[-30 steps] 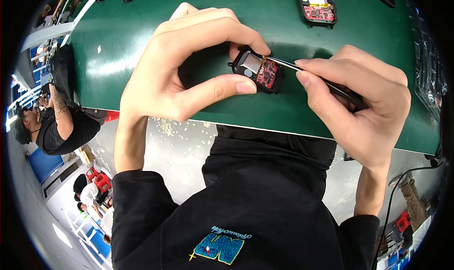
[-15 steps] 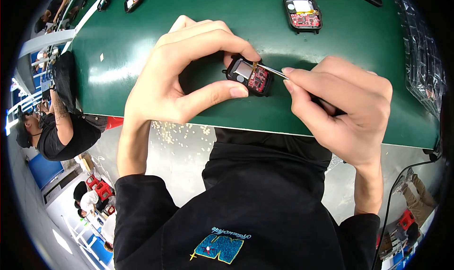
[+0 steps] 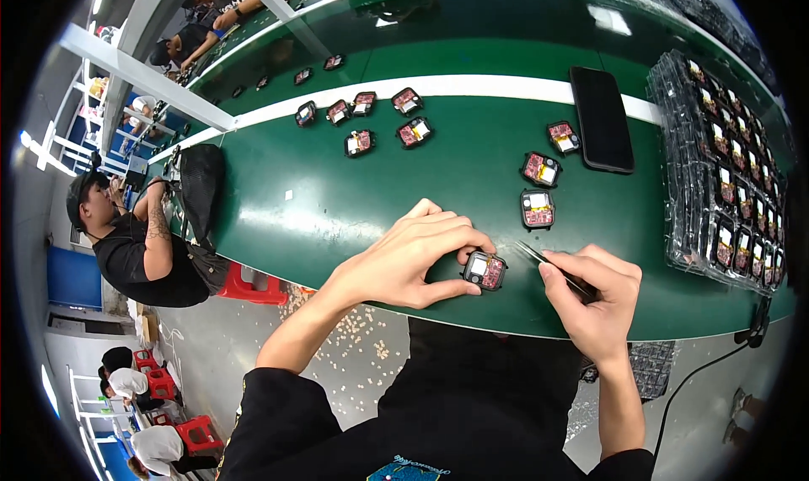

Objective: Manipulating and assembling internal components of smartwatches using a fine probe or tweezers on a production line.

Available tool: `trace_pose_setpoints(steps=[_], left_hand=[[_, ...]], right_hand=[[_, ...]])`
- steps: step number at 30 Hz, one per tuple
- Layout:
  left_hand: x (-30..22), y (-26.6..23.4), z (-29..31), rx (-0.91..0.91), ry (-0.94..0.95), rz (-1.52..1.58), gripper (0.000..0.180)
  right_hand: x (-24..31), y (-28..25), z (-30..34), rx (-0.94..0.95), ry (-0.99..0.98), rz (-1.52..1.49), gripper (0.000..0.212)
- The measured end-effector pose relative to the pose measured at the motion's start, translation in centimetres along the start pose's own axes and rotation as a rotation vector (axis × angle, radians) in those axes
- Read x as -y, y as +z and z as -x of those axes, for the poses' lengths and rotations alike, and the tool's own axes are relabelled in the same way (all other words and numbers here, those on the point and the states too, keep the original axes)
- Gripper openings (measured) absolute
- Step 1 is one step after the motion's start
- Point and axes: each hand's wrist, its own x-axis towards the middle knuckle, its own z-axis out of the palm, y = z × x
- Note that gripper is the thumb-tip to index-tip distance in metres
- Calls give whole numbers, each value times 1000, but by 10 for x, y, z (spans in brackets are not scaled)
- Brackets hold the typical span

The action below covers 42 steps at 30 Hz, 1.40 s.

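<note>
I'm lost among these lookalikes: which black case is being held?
The black case pinched in the left hand; the three cases near the phone and six cases farther left lie untouched.

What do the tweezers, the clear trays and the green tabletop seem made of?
Slim, pointed tweezers: probably metal, since the tips gleam silvery. Stacked, clear rectangular trays: likely thin, glossy plastic, see-through with bright glints. Long, smooth green tabletop: perhaps laminate or rubber, glossy with pale reflections.

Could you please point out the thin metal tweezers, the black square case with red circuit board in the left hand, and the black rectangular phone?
Metal tweezers (image 3: 533, 253): head view, on the exposed prongs.
Black square case (image 3: 486, 270): head view, middle of its open face.
Black phone (image 3: 602, 120): head view, on its flat face.
</note>
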Motion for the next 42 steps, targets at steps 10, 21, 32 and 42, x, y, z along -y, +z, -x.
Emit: trace_pose_setpoints(steps=[10,21,32,42], left_hand=[[63,-54,-35,-415,91,-230,41],[267,-213,-32,-370,-653,-598,61],[198,-184,29,-360,-306,-163,36],[334,-264,75,-782,-798,-705,56]], right_hand=[[1,-2,-6,-83,54,16,14],[5,0,-3,-64,83,41,15],[2,3,-8,-22,116,57,16],[-1,5,-8,-31,142,120,18]])
